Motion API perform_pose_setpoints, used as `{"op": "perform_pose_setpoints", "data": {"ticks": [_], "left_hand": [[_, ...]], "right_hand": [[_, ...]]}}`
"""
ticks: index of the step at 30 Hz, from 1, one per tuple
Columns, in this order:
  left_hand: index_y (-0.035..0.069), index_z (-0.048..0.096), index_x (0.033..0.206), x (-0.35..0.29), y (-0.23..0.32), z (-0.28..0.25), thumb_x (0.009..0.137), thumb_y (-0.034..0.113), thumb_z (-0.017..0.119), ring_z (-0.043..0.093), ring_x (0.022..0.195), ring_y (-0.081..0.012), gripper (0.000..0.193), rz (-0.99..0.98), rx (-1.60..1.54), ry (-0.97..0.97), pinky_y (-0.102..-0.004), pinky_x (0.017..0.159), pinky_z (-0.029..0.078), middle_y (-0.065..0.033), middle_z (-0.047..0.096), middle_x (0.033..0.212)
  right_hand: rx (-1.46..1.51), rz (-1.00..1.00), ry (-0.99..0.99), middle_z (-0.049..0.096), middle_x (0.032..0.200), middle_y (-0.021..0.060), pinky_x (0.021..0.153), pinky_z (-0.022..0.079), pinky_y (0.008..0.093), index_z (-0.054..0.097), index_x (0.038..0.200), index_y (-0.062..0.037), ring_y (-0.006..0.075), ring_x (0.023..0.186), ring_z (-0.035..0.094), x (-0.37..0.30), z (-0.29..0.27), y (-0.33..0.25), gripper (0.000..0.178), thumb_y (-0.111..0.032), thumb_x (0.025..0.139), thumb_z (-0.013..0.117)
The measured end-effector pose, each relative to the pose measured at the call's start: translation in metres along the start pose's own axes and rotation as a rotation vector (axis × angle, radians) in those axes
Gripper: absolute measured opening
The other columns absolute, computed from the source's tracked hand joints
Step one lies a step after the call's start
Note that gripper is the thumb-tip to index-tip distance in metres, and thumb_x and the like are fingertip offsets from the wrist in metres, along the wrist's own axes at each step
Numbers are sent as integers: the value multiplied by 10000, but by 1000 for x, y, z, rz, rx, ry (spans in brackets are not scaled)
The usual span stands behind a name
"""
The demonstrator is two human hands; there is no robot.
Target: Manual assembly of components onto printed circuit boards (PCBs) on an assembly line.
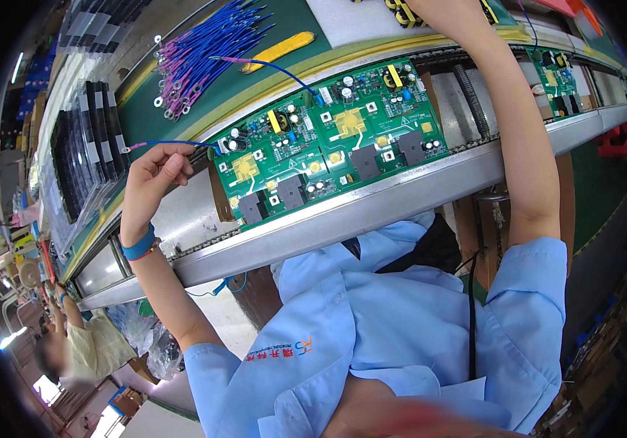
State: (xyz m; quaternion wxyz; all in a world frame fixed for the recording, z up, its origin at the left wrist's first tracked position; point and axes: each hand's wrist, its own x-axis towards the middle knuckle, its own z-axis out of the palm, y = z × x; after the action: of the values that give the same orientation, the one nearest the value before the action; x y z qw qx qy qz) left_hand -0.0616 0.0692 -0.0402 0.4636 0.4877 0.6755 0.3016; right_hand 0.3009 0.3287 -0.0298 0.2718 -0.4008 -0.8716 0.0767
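Note:
My left hand (158, 181) is beside the left end of a green circuit board (313, 182), its fingers loosely bent and a little apart, with nothing seen in them. Just above its index finger runs a blue wire (171, 143) with a ring lug, joined to the board's left edge. A second blue wire (277, 68) rises from the board's upper middle. The board carries yellow transformers, capacitors and dark square blocks. My right hand (441, 10) reaches to the top edge, beside black-and-yellow coil parts (403, 13); its fingers are mostly cut off, so their grip is hidden.
Blue wires with pink sleeves and ring lugs (196, 62) lie heaped on the green mat, beside a yellow-handled tool (280, 51). A metal rail (372, 197) runs along the near side. Another circuit board (556, 82) sits further right. Black trays (90, 146) stand left; a person (98, 350) works beyond.

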Motion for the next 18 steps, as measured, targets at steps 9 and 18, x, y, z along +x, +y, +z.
{"op": "perform_pose_setpoints", "data": {"ticks": [9, 18], "left_hand": [[-29, 634, 1174, 1, -1, 0, 986, 216, 603, 565, 732, -77, 310, -3, -18, -9, -212, 697, 473, -38, 642, 868], [-15, 633, 1184, 1, 0, -1, 987, 216, 602, 564, 754, -73, 305, -29, -11, -3, -202, 711, 478, -37, 640, 887]], "right_hand": [[-18, -1, -2, 631, 1109, 140, 906, 481, 396, 684, 1068, -30, 312, 1052, 609, 0, 0, 0, 260, -202, 883, 623], [-6, 13, -8, 619, 1092, 136, 905, 478, 391, 679, 1063, -30, 310, 1048, 602, 1, 1, -1, 256, -206, 889, 614]]}}
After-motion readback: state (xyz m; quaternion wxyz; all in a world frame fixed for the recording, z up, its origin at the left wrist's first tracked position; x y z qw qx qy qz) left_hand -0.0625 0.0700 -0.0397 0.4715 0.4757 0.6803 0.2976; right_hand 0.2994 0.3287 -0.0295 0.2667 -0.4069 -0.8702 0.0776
